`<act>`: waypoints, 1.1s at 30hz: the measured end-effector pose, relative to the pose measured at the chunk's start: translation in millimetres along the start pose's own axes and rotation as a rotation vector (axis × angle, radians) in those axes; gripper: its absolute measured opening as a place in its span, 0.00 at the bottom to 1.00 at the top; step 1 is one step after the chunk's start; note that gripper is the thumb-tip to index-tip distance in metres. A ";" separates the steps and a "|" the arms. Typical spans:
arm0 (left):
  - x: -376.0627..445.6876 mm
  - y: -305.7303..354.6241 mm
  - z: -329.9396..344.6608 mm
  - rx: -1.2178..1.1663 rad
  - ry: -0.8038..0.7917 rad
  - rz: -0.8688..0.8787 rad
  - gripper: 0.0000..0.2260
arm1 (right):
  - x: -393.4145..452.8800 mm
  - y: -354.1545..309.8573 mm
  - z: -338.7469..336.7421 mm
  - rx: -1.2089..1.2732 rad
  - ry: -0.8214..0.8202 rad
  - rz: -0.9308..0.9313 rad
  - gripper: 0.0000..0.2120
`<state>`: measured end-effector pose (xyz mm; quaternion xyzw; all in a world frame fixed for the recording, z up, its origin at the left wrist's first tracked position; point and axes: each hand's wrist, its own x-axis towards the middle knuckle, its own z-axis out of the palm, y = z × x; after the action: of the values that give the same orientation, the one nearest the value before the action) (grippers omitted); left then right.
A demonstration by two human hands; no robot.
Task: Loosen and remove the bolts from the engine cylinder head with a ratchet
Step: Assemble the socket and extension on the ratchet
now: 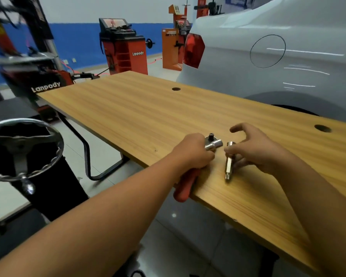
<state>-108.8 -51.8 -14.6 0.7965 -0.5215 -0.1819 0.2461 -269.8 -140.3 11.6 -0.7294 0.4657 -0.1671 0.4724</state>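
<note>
**A:** What were your fingers doing just then?

**B:** Your left hand was curled round the ratchet, gripping it just behind the head, with the red handle sticking out past the near edge of the surface. A short socket sat on the ratchet head, pointing to the right. Your right hand had its thumb and lower fingers pinching a long metal piece, an extension or deep socket, which lay on the surface just beside the ratchet head; its index finger was lifted free.

**A:** And the cylinder head and its bolts?

**B:** You had neither in view. Only the wooden surface, a white car behind its far edge, and orange shop machines beyond the far corner.

**A:** So which step was that?

**B:** By my reading, you were assembling the tool, and no bolt had been touched yet. The next move probably called for lining the long piece's square end up with the drive and pushing until it seated. Whether the short socket had to come off first, I could not tell.
</note>
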 end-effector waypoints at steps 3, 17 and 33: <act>-20.8 -18.9 -16.4 -0.350 0.013 -0.089 0.09 | -10.9 -12.6 8.9 0.356 0.025 -0.014 0.26; -291.1 -178.3 -208.4 -0.450 0.507 0.079 0.07 | -177.5 -180.9 330.8 0.862 -0.554 -0.470 0.33; -467.6 -375.0 -268.4 -0.697 0.966 0.110 0.12 | -243.8 -261.0 566.7 0.374 -0.646 -1.184 0.16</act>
<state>133.5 558.4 0.9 0.6332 -0.3004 0.0534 0.7113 129.5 397.4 -2.2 -0.7801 -0.2101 -0.2487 0.5343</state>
